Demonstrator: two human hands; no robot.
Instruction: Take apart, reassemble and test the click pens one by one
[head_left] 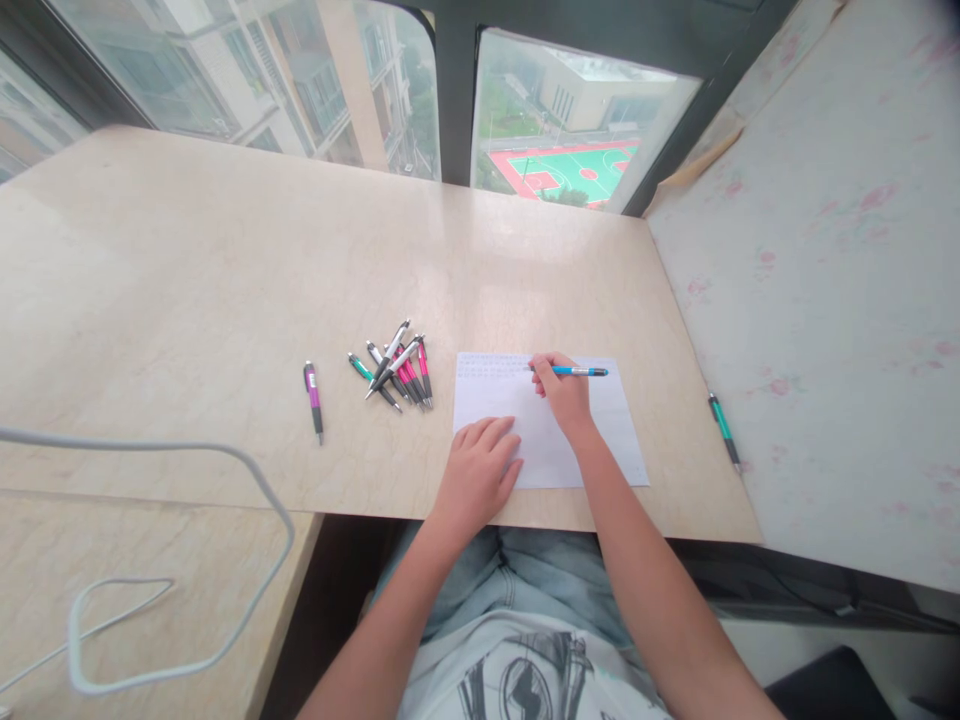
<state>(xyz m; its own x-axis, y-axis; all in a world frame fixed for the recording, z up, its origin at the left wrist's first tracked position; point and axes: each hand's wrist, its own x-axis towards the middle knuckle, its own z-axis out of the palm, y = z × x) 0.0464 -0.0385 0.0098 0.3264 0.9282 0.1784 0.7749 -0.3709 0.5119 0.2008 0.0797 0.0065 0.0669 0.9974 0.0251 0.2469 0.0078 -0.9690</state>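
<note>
A white sheet of paper (pixel 555 455) lies on the table near its front edge, with a few rows of small handwriting along its top left. My right hand (pixel 562 395) is closed around a blue pen (pixel 574 371), its tip at the end of a written row and its dark end pointing right. My left hand (pixel 480 465) rests with fingers stretched out on the lower left part of the sheet. What the writing says is too small to read.
Left of the paper is a pile of several pens (pixel 394 370). Farther left lies a purple pen (pixel 313 402). A green pen (pixel 724 432) lies by the papered wall (pixel 840 330). A white cable (pixel 247 460) loops at the left; windows (pixel 555 120) stand behind the table (pixel 225 260).
</note>
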